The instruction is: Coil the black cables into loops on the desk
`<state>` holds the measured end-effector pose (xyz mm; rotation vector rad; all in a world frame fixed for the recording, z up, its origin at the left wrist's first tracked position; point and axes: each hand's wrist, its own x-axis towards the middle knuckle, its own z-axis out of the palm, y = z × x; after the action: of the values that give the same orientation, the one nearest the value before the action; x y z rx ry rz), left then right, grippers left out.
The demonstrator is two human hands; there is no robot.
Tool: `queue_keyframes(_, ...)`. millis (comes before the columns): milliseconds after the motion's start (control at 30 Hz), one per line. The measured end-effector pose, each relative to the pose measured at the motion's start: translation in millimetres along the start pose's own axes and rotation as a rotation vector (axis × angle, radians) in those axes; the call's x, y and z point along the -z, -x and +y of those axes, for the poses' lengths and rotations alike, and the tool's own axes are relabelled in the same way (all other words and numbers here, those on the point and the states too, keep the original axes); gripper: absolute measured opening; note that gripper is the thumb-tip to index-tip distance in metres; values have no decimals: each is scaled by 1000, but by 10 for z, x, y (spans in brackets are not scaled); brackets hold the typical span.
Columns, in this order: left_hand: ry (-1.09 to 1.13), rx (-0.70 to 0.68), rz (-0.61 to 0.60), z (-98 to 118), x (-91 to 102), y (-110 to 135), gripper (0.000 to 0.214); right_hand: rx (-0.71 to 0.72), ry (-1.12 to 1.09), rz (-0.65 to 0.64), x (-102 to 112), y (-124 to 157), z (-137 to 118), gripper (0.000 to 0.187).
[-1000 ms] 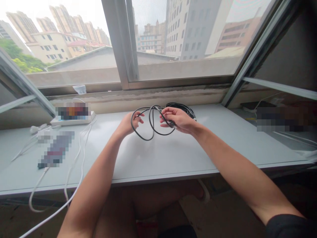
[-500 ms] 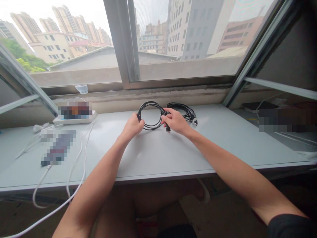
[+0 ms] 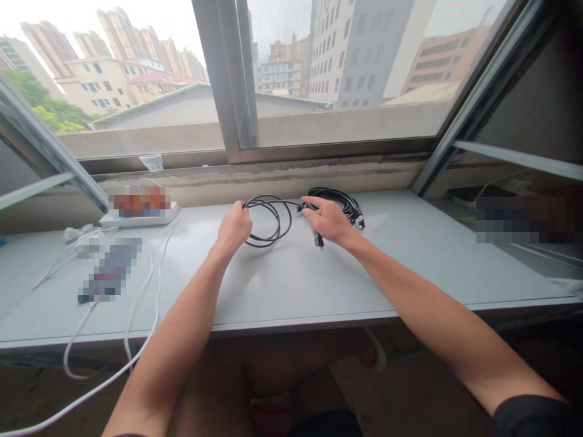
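Left hand (image 3: 234, 226): you grip a thin, black, plastic-looking cord (image 3: 279, 226) in round loops.
Right hand (image 3: 330, 220): you pinch its straight bit.
Cord work: winding, maybe.
Next loop: needs gentle turning.

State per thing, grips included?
Looped black cable: loosely wound
Connector: unplugged
Left grip: closed on the cable's loops
Right grip: closed on the cable, above the connector
Coiled black cable: lying on desk
White power strip: flat on desk; on/off unclear
White cables: slack, trailing over desk edge
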<state>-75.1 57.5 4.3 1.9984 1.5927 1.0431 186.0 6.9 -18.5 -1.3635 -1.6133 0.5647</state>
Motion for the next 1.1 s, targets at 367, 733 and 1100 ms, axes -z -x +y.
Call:
queue_keyframes(367, 1002, 45, -490, 285, -29, 114, 31, -249, -927, -15, -137, -23, -142, 48)
queue_keyframes(733, 882, 28, -711, 197, 197, 124, 38, -156, -987, -95, 134, -61, -184, 48)
queue_keyframes(1100, 699, 40, -529, 236, -184, 175, 54, -189, -790, -109, -86, -18, -184, 37)
